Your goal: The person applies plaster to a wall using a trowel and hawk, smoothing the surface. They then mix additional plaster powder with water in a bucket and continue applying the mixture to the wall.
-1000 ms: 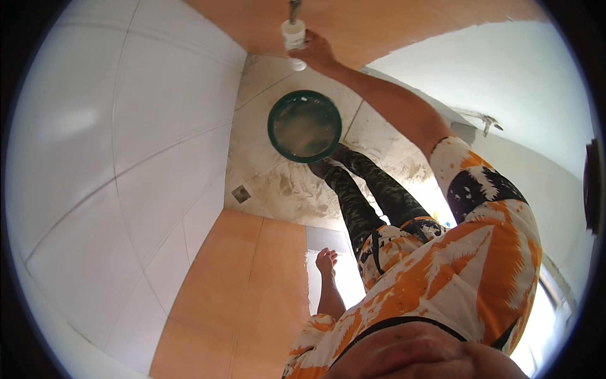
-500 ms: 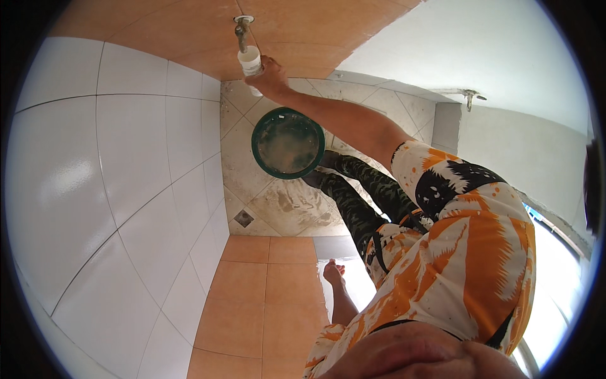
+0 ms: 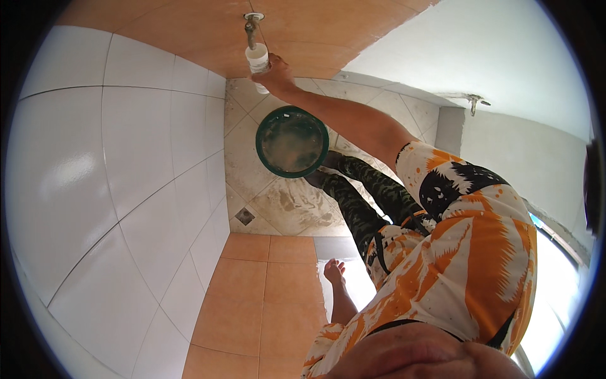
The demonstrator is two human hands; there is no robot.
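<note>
My right hand (image 3: 276, 74) reaches to the far wall and is wrapped round a tall white cylindrical container (image 3: 257, 58). Its open mouth points up beneath a metal tap (image 3: 252, 35), close to the spout; I cannot make out whether water runs. Below my right forearm, a round dark green basin (image 3: 260, 155) stands on the floor by my feet, holding cloudy water. My left hand (image 3: 334, 270) hangs low near my body, away from the basin. Its fingers are loosely bent and a little apart, with nothing visible in them.
White wall tiles (image 3: 66, 151) rise on the left, and orange tiles (image 3: 240, 284) line the near side. A square drain (image 3: 244, 216) sits in the wet, dirty floor (image 3: 290, 211). A second tap (image 3: 475, 103) juts from the right wall.
The view has shifted slightly, so the tap and basin appear a little farther right. My right hand keeps the container under the tap. The fingers of my left hand have loosened a little.
</note>
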